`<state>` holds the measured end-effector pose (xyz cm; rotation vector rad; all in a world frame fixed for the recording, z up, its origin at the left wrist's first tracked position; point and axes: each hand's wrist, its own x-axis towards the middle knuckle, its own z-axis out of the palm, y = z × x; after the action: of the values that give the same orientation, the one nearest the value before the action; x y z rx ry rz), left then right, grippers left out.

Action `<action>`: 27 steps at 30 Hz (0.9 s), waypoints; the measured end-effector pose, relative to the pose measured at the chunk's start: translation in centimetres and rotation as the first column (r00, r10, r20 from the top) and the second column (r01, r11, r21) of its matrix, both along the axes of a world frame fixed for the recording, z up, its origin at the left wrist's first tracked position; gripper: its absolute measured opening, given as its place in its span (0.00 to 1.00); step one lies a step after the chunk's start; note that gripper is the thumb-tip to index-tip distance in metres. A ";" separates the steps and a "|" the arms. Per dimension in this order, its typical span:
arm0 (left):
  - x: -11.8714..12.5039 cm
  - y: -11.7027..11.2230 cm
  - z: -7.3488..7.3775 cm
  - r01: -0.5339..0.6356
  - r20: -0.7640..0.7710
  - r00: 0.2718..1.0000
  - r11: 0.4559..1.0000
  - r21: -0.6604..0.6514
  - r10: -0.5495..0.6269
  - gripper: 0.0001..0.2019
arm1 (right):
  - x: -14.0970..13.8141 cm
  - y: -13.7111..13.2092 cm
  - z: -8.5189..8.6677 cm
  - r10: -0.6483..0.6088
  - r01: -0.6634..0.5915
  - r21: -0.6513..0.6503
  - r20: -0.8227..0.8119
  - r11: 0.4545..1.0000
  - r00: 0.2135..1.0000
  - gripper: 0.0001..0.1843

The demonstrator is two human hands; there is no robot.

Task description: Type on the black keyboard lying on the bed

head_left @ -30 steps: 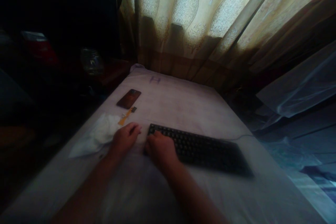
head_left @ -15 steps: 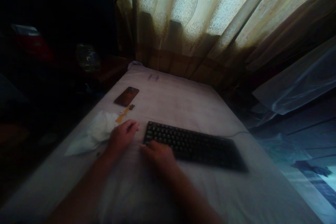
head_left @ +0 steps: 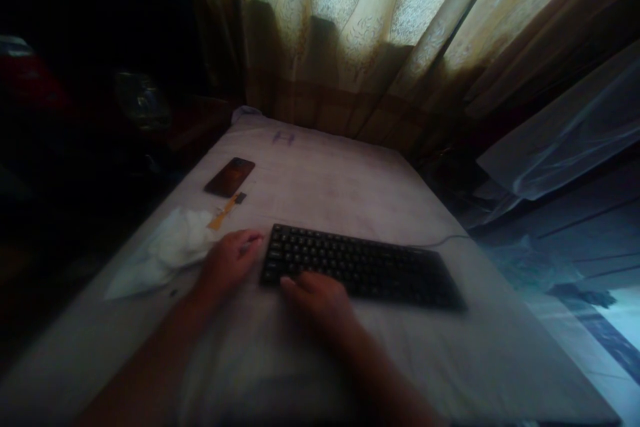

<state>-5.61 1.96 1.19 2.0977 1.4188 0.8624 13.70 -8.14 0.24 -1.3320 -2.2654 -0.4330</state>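
Observation:
A black keyboard [head_left: 350, 267] lies slantwise across the cloth-covered surface, its cable running off to the right. My right hand [head_left: 320, 297] is over the near edge of its left part, fingers curled together; whatever they may hold is hidden. Just left of the keyboard, my left hand [head_left: 233, 257] has its fingers bent in a pinch, apart from the keys. A pale bit shows at those fingertips, too small to name. Beside the left wrist lies a crumpled white bag or cloth [head_left: 173, 243].
A brown-backed phone [head_left: 230, 177] lies farther off on the left, with a thin orange-yellow strip [head_left: 223, 213] and a small dark piece [head_left: 241, 198] nearer me. Patterned curtains [head_left: 340, 47] hang behind the cloth-covered surface [head_left: 350, 180]. Pale netting [head_left: 560, 133] hangs at the right.
My right hand has shifted a little rightward along the keyboard's near edge. My left hand stays beside the keyboard's left end. The whole view has moved slightly.

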 end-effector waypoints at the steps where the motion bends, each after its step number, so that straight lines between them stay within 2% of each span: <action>1: 0.0 0.0 -0.1 0.020 -0.016 1.000 0.999 0.028 -0.020 0.17 | 0.1 -0.1 0.0 -0.004 0.004 -0.002 -0.006 1.000 1.000 0.09; 5: 0.2 0.1 -0.3 0.095 -0.046 0.995 0.992 0.079 -0.091 0.17 | 0.3 -0.6 0.1 -0.028 0.028 -0.010 -0.028 1.000 0.999 0.10; 10: 0.4 0.0 -0.6 0.134 -0.068 0.989 0.986 0.102 -0.128 0.16 | 1.2 -1.4 0.4 -0.057 0.059 0.024 -0.085 0.998 0.995 0.14; 19: 0.5 -0.1 -0.7 0.142 -0.133 0.982 0.988 0.066 -0.132 0.17 | 3.8 -2.7 -0.5 -0.116 0.115 -0.012 -0.132 0.993 0.984 0.11; 27: 0.5 -0.1 -0.4 0.117 -0.168 0.980 0.993 0.030 -0.110 0.19 | 5.8 -4.1 -0.9 -0.188 0.174 -0.093 -0.188 0.980 0.964 0.14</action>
<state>-5.06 1.91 0.79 2.3017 1.3571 0.6900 19.49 -12.28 -0.70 -1.5557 -2.0251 -0.2649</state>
